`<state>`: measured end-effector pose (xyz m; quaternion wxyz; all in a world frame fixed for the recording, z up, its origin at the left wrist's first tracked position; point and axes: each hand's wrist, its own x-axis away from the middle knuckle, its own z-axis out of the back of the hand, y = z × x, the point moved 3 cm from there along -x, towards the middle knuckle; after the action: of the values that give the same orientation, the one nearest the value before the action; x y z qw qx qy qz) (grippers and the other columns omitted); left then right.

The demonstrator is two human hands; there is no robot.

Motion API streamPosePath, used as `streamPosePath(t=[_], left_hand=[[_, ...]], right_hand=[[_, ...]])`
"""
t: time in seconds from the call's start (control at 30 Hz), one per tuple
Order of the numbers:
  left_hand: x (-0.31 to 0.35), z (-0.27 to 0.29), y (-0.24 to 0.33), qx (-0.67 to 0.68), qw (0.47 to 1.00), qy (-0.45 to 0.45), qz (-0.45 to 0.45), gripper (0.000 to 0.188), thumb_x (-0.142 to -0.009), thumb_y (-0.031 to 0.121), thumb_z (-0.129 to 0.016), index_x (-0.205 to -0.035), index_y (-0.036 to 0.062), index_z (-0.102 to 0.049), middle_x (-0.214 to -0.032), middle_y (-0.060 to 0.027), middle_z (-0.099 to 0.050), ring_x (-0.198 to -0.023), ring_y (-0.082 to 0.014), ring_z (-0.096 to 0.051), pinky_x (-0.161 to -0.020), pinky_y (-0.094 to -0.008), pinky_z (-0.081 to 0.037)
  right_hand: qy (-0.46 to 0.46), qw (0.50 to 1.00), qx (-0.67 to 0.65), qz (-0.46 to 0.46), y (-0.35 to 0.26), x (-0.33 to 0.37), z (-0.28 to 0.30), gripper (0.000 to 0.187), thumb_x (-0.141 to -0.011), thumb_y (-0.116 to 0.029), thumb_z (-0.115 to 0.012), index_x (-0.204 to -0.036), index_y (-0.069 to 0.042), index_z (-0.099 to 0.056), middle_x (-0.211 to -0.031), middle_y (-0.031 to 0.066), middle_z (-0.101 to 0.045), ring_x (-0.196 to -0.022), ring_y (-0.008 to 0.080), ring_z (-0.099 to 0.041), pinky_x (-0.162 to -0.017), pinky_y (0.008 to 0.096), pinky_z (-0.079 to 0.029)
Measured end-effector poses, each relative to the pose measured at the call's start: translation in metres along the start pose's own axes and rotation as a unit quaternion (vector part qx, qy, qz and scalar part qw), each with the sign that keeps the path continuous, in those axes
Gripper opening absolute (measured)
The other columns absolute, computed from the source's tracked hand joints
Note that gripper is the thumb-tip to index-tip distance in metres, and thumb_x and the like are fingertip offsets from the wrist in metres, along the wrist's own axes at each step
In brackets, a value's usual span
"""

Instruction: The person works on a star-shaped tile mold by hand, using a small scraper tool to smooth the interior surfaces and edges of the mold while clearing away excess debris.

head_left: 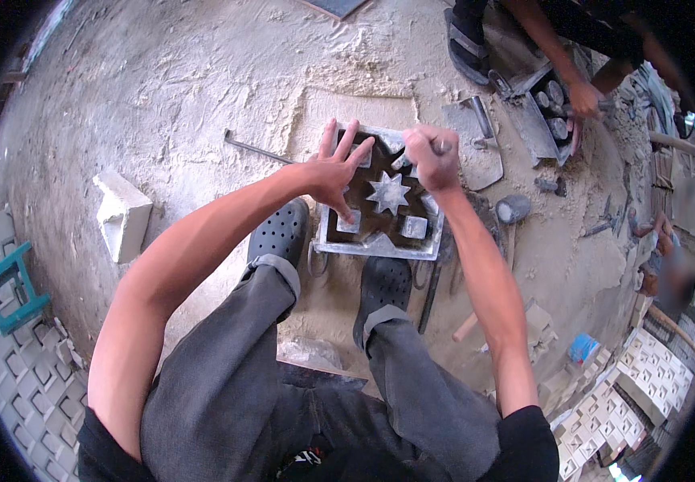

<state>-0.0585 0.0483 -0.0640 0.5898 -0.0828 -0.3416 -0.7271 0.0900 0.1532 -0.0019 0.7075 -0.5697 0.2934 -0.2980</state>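
Both hands (339,173) — atop square mould (383,210)

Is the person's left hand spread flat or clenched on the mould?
Spread: the left hand rests on the square mould with fingers splayed apart.

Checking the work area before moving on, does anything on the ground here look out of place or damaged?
Nothing looks broken. The square metal mould sits flat on the sandy ground, left hand spread on it. A white block lies tilted to the left, and a hammer lies loose nearby.
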Motion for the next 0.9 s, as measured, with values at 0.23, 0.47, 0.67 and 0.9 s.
streamPosePath(t=[0.23,0.47,0.67,0.9], left_hand=[[0.001,-0.005,0.0,-0.003,1.0,-0.006,-0.001,0.149,-0.049,0.061,-0.086,-0.152,0.0076,0.008,-0.151,-0.034,0.019,-0.132,-0.0613,0.023,-0.112,-0.0646,-0.004],[0.001,-0.002,0.001,0.044,0.999,-0.011,0.012,0.148,-0.049,0.058,-0.087,-0.152,0.011,0.007,-0.153,-0.0303,0.02,-0.133,-0.0603,0.022,-0.112,-0.0653,-0.008],[-0.003,-0.007,0.0,0.02,1.0,0.013,0.008,0.149,-0.048,0.059,-0.088,-0.152,0.0111,0.008,-0.152,-0.0295,0.022,-0.132,-0.0595,0.024,-0.111,-0.0664,-0.011],[-0.004,0.001,0.01,0.021,0.999,-0.031,0.008,0.151,-0.048,0.06,-0.087,-0.151,0.0059,0.009,-0.151,-0.0347,0.02,-0.132,-0.0604,0.024,-0.112,-0.0652,-0.001]], right_hand=[[0.001,0.999,-0.038,0.035,-0.006,0.011,0.001,0.032,-0.086,-0.012,-0.055,-0.06,0.002,-0.043,-0.05,-0.0015,-0.036,-0.05,0.0057,-0.032,-0.045,0.0304,-0.025],[-0.012,0.997,-0.075,-0.006,-0.025,0.006,0.005,0.037,-0.086,-0.015,-0.055,-0.053,-0.004,-0.041,-0.052,-0.0043,-0.037,-0.048,0.0058,-0.03,-0.045,0.028,-0.023],[-0.009,0.995,-0.094,-0.041,0.015,0.002,0.006,0.036,-0.085,-0.015,-0.058,-0.056,0.0,-0.042,-0.051,-0.0016,-0.037,-0.05,0.0052,-0.033,-0.046,0.0295,-0.025],[-0.013,0.999,0.01,0.049,0.022,0.011,0.005,0.029,-0.083,-0.014,-0.061,-0.062,0.004,-0.05,-0.052,0.0049,-0.044,-0.052,0.0078,-0.039,-0.048,0.0325,-0.033]])
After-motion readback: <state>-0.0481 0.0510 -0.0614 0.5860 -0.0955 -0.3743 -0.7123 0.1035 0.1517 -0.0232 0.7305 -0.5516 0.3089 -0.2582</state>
